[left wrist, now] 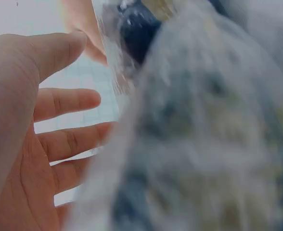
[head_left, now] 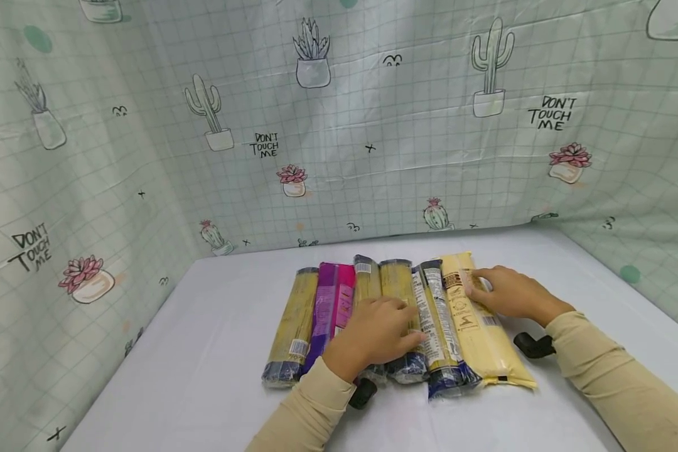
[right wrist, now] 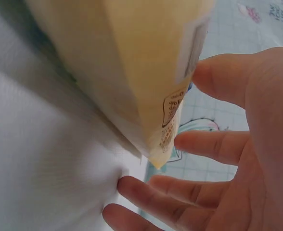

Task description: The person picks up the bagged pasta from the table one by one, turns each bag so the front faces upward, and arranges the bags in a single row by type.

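Note:
Several long packs lie side by side on the white table. At the left end is a clear pack of spaghetti [head_left: 294,317] with dark blue ends, then a purple and pink pack [head_left: 329,301]. My left hand [head_left: 373,333] is over two clear spaghetti packs in the middle, a narrower one [head_left: 367,273] and a wider one [head_left: 397,276], hiding part of both. Its fingers look loosely spread in the left wrist view. My right hand [head_left: 508,292] is at the outer edge of a yellow pack [head_left: 477,342] at the right end, thumb and fingertips right at its side.
Between the yellow pack and the middle packs lies a spaghetti pack with a white printed label [head_left: 436,320]. A grey-green curtain [head_left: 367,188] with cactus drawings surrounds the table [head_left: 203,364] at the back and sides. A black wrist-worn device [head_left: 533,345] sits at the right wrist.

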`<control>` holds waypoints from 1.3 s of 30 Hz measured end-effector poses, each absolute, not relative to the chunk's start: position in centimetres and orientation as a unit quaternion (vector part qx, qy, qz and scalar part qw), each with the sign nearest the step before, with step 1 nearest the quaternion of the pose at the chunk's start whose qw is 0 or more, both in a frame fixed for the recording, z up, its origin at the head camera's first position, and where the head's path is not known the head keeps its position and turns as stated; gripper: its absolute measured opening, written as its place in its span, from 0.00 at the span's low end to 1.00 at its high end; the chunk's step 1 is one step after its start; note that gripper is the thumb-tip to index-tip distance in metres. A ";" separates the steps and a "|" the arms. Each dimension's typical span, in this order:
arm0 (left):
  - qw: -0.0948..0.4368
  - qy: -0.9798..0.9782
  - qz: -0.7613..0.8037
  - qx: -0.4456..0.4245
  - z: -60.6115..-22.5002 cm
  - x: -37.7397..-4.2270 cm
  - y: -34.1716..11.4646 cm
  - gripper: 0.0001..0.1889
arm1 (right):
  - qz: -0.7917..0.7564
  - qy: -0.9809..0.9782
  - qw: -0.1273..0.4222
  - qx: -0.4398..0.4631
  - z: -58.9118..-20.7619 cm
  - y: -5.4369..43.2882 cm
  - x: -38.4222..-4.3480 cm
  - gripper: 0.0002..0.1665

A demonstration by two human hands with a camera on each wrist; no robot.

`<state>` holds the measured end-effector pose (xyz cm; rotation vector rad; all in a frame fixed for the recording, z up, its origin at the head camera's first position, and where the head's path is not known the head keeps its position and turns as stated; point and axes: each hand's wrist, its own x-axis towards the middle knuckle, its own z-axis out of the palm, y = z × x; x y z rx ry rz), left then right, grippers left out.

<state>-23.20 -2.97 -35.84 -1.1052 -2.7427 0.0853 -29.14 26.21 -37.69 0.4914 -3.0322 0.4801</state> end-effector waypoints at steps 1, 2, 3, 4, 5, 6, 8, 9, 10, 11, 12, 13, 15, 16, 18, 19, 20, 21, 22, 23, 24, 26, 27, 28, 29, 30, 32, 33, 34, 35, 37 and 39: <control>0.090 -0.924 0.030 -0.371 -35.8 -23.2 -2.7 0.24 | 0.157 -0.975 0.016 0.158 -37.7 26.3 -29.1 0.40; 0.090 -0.924 0.030 -0.372 -35.7 -23.2 -2.5 0.24 | 0.159 -0.974 0.015 0.160 -37.7 26.3 -29.1 0.40; 0.087 -0.924 0.030 -0.371 -35.7 -23.1 -2.3 0.25 | 0.163 -0.973 0.015 0.163 -37.7 26.4 -29.1 0.40; 0.085 -0.925 0.029 -0.369 -35.7 -23.1 -2.1 0.25 | 0.167 -0.972 0.014 0.166 -37.7 26.4 -29.1 0.40; 0.084 -0.925 0.029 -0.369 -35.7 -23.1 -1.9 0.25 | 0.172 -0.970 0.014 0.169 -37.7 26.4 -29.2 0.39; 0.083 -0.926 0.031 -0.367 -35.6 -23.1 -1.7 0.25 | 0.177 -0.969 0.013 0.173 -37.7 26.4 -29.2 0.39; 0.084 -0.926 0.035 -0.367 -35.6 -23.0 -1.3 0.26 | 0.183 -0.967 0.010 0.177 -37.7 26.4 -29.2 0.40; 0.084 -0.926 0.037 -0.366 -35.6 -23.0 -1.1 0.26 | 0.186 -0.966 0.009 0.178 -37.6 26.4 -29.2 0.40; 0.088 -0.925 0.039 -0.366 -35.7 -23.0 -1.0 0.26 | 0.188 -0.966 0.007 0.179 -37.6 26.4 -29.2 0.40; 0.092 -0.924 0.041 -0.369 -35.7 -23.0 -0.8 0.25 | 0.191 -0.965 0.005 0.179 -37.6 26.5 -29.3 0.40; 0.096 -0.923 0.043 -0.370 -35.7 -23.0 -0.7 0.25 | 0.193 -0.965 0.002 0.178 -37.6 26.5 -29.3 0.40; 0.098 -0.922 0.045 -0.371 -35.7 -23.0 -0.5 0.25 | 0.196 -0.965 -0.001 0.177 -37.6 26.5 -29.3 0.40; 0.101 -0.922 0.044 -0.372 -35.8 -22.9 -0.3 0.24 | 0.203 -0.963 -0.005 0.175 -37.7 26.5 -29.4 0.40; 0.100 -0.921 0.044 -0.373 -35.8 -22.9 -0.2 0.24 | 0.207 -0.963 -0.006 0.174 -37.7 26.5 -29.4 0.40; 0.099 -0.922 0.044 -0.372 -35.8 -22.9 0.0 0.23 | 0.213 -0.962 -0.008 0.172 -37.8 26.5 -29.5 0.41; 0.099 -0.923 0.043 -0.371 -35.8 -22.9 0.1 0.23 | 0.215 -0.961 -0.008 0.171 -37.8 26.5 -29.5 0.41; 0.101 -0.923 0.042 -0.370 -35.7 -22.9 0.2 0.22 | 0.217 -0.961 -0.007 0.171 -37.8 26.5 -29.5 0.40; 0.105 -0.922 0.043 -0.369 -35.7 -23.0 0.3 0.22 | 0.219 -0.961 -0.007 0.170 -37.9 26.5 -29.5 0.40; 0.108 -0.922 0.043 -0.369 -35.7 -23.0 0.3 0.22 | 0.221 -0.960 -0.006 0.170 -37.9 26.4 -29.5 0.40; 0.111 -0.922 0.042 -0.370 -35.7 -23.1 0.4 0.22 | 0.224 -0.960 -0.007 0.168 -37.9 26.4 -29.5 0.40; 0.113 -0.921 0.040 -0.371 -35.7 -23.1 0.5 0.22 | 0.226 -0.960 -0.009 0.167 -38.0 26.4 -29.5 0.40; 0.113 -0.919 0.037 -0.375 -35.7 -23.2 0.8 0.22 | 0.231 -0.959 -0.014 0.163 -38.1 26.4 -29.5 0.41; 0.113 -0.918 0.036 -0.378 -35.7 -23.2 0.9 0.23 | 0.235 -0.959 -0.018 0.160 -38.1 26.4 -29.5 0.41; 0.111 -0.918 0.033 -0.380 -35.7 -23.3 1.0 0.23 | 0.240 -0.958 -0.022 0.156 -38.1 26.4 -29.5 0.41; 0.109 -0.917 0.030 -0.382 -35.7 -23.3 1.2 0.23 | 0.245 -0.957 -0.025 0.154 -38.1 26.4 -29.5 0.41; 0.108 -0.917 0.028 -0.383 -35.6 -23.3 1.3 0.23 | 0.251 -0.956 -0.028 0.151 -38.1 26.4 -29.5 0.41; 0.102 -0.917 0.024 -0.384 -35.6 -23.3 1.7 0.22 | 0.262 -0.954 -0.030 0.146 -38.0 26.4 -29.5 0.41; 0.099 -0.918 0.022 -0.383 -35.6 -23.3 1.8 0.22 | 0.265 -0.953 -0.030 0.145 -38.0 26.4 -29.5 0.41; 0.094 -0.920 0.020 -0.381 -35.6 -23.3 2.0 0.23 | 0.268 -0.952 -0.029 0.142 -38.0 26.4 -29.6 0.40; 0.089 -0.921 0.018 -0.379 -35.5 -23.2 2.2 0.23 | 0.270 -0.952 -0.029 0.141 -38.0 26.4 -29.6 0.40; 0.083 -0.923 0.017 -0.376 -35.5 -23.2 2.5 0.23 | 0.271 -0.952 -0.027 0.139 -38.0 26.5 -29.7 0.39; 0.082 -0.923 0.019 -0.375 -35.6 -23.2 2.8 0.24 | 0.274 -0.952 -0.026 0.135 -38.0 26.6 -29.7 0.39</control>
